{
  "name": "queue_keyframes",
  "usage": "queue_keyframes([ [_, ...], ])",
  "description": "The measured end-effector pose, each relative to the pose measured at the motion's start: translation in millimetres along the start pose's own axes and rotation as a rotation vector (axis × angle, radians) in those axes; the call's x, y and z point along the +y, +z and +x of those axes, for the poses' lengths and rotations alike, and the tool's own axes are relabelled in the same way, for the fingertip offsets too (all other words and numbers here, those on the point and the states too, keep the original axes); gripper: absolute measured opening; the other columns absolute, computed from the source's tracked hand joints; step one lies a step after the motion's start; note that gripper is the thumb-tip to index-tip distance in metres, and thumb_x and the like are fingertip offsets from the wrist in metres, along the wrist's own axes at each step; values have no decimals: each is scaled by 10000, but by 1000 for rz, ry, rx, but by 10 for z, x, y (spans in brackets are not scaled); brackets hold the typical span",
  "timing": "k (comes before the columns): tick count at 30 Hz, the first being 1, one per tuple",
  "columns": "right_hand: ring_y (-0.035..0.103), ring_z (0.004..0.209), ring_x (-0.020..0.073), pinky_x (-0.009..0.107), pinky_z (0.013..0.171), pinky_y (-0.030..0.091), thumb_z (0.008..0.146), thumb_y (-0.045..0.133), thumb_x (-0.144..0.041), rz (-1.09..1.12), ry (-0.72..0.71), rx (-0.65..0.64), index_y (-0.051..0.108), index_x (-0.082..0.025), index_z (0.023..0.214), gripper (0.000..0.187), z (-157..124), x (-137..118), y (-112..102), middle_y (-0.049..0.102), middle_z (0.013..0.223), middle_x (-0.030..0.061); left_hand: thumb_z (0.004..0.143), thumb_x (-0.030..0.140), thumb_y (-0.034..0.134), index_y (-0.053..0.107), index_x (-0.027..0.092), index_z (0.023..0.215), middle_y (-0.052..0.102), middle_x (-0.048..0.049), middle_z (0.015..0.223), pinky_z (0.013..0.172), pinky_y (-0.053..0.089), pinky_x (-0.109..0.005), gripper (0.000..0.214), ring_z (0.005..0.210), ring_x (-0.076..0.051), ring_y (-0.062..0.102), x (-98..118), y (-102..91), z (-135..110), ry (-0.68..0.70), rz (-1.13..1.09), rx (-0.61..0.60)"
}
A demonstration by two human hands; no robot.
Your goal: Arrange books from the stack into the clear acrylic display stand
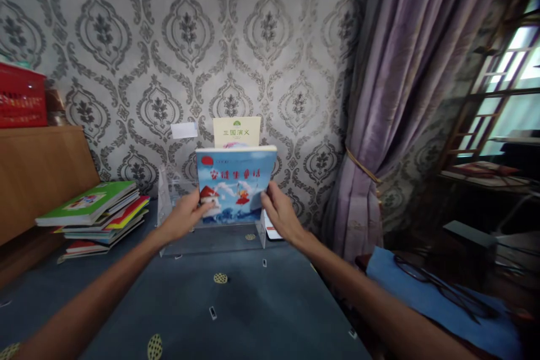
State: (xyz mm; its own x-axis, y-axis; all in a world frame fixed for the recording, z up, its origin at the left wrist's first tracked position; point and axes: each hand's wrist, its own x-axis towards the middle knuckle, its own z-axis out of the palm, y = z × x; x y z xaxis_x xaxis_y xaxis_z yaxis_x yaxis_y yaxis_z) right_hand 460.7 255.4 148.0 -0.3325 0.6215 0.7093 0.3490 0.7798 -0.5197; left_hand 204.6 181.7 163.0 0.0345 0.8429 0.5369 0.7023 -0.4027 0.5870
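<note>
A blue picture book (236, 177) with red characters on its cover stands upright in a clear acrylic holder (169, 202) against the wall. My left hand (185, 215) grips its lower left edge, thumb on the cover. At the lower right edge, my right hand (280, 215) grips it the same way. Behind it stands a cream-coloured book (237, 131) with black characters, its top showing above the blue one.
A stack of several books (99, 214) lies at the left on the dark blue cloth (228, 304). A wooden cabinet (37, 174) with a red crate (21, 95) stands further left. A purple curtain (392, 101) hangs at the right, glasses (439, 287) below it.
</note>
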Motion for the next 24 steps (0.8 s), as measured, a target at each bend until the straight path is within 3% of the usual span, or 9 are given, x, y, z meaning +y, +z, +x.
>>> queue_keyframes([
  [3, 579, 798, 220, 364, 762, 481, 973, 345, -382, 30, -108, 19, 492, -199, 1082, 259, 515, -1, -170, 596, 892, 58, 845, 527, 560, 664, 176, 991, 704, -46, 940, 811, 507, -336, 394, 903, -259, 643, 125, -231, 535, 91, -52, 4],
  [7, 567, 808, 230, 399, 785, 508, 969, 363, -375, 21, -195, 78, 484, -231, 1063, 211, 1134, 11, -328, 567, 918, 57, 795, 505, 607, 682, 168, 1044, 661, -70, 1097, 1021, 447, -384, 426, 1102, -276, 589, 189, -436, 1115, 250, 3, 214],
  [9, 563, 837, 234, 412, 806, 514, 968, 368, -365, 14, -227, 101, 478, -239, 1075, 199, 1361, 32, -379, 556, 937, 60, 804, 493, 610, 684, 162, 1068, 653, -74, 1111, 1050, 434, -390, 430, 1126, -265, 581, 178, -467, 1300, 261, -47, 231],
  [14, 557, 847, 222, 409, 828, 527, 961, 405, -356, 0, -254, 90, 477, -260, 1087, 174, 1663, 136, -422, 553, 918, 39, 808, 477, 630, 673, 140, 1053, 696, -60, 970, 937, 514, -360, 419, 996, -239, 638, 83, -403, 1538, 234, -287, 107],
  [19, 589, 846, 220, 407, 809, 551, 953, 394, -316, 28, -227, 58, 469, -252, 1071, 153, 1724, 280, -361, 549, 900, 36, 800, 462, 658, 675, 141, 1018, 702, -54, 939, 884, 535, -341, 388, 968, -228, 647, -50, -307, 1649, 218, -305, 138],
  [24, 615, 840, 222, 405, 811, 556, 960, 391, -352, 51, -210, 23, 469, -249, 1069, 169, 1728, 440, -297, 571, 927, 46, 809, 530, 635, 653, 141, 1073, 707, -70, 994, 847, 540, -347, 470, 946, -222, 654, -223, -213, 1745, 203, -333, 89],
])
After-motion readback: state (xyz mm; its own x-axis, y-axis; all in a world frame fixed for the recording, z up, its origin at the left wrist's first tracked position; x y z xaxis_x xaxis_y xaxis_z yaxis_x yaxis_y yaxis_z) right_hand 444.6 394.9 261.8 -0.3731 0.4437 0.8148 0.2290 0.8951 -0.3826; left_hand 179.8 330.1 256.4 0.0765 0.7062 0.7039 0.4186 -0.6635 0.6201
